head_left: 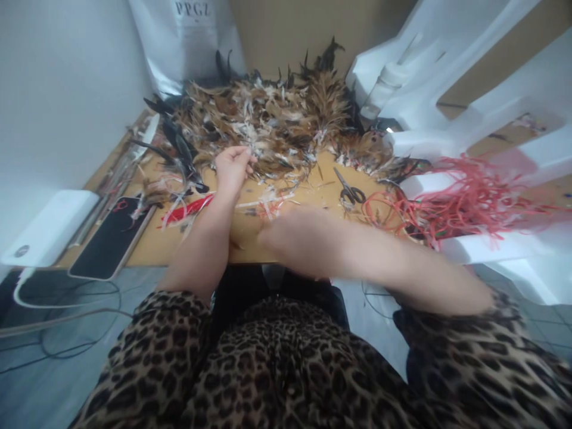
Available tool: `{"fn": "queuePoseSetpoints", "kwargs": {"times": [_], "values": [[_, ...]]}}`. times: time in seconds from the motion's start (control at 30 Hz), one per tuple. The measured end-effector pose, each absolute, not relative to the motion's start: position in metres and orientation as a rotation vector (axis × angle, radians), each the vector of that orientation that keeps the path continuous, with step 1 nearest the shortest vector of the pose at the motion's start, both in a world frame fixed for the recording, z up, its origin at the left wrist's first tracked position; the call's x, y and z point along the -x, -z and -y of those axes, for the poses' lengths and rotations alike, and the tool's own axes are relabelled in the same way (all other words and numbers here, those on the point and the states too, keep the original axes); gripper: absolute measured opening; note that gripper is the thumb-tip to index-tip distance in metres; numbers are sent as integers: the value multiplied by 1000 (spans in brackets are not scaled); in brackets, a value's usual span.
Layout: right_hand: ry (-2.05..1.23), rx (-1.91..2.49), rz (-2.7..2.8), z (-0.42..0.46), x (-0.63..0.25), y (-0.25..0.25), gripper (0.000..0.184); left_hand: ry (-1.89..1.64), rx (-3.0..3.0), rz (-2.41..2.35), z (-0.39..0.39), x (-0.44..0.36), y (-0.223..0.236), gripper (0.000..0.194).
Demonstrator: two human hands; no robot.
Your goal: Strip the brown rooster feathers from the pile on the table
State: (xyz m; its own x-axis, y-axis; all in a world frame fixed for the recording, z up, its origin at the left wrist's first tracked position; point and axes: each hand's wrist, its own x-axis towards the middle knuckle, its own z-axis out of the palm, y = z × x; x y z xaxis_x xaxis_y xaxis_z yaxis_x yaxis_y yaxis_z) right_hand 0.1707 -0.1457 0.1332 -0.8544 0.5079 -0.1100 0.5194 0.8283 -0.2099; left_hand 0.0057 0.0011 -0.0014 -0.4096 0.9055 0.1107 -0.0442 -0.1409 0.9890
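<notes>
My left hand (pixel 233 167) is at the front edge of a large heap of brown, white and black feathers (pixel 272 107). Its thumb and fingers are pinched together, and I cannot make out what is between them. My right hand (pixel 297 235) is smeared by motion low over the table's near edge, its fingers unclear. Just beyond it lie short pink and white strips (pixel 271 205). Black-handled scissors (pixel 351 189) rest on the tabletop to the right. A red bundle (pixel 187 208) lies left of my left wrist, beside some dark feathers (pixel 181 146).
A tangle of pink-red strips (pixel 473 196) covers white foam (pixel 469 247) at right. A clear bottle (pixel 384 89) stands behind. At left are a phone (pixel 111 238) and a white power bank (pixel 51 226) with a cable. A silvery bag (pixel 190 47) stands at the back.
</notes>
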Motion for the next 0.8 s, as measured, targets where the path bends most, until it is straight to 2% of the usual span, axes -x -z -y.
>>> {"fn": "queuePoseSetpoints", "kwargs": {"times": [0.17,0.33,0.67,0.8], "values": [[346,-1405,-2880,39,-181,-78,10,-1656,-1070,-1363,-3,-6,4,11],[244,-1418,-2885,-2,-188,-34,18,-1621,-1090,-1371,-3,-7,6,10],[166,-1470,-2715,-12,-170,-35,21,-1535,-1226,-1335,-2,-9,13,14],[335,-1458,-2822,-18,-180,-26,21,-1472,-1279,-1329,-2,-10,14,17]]}}
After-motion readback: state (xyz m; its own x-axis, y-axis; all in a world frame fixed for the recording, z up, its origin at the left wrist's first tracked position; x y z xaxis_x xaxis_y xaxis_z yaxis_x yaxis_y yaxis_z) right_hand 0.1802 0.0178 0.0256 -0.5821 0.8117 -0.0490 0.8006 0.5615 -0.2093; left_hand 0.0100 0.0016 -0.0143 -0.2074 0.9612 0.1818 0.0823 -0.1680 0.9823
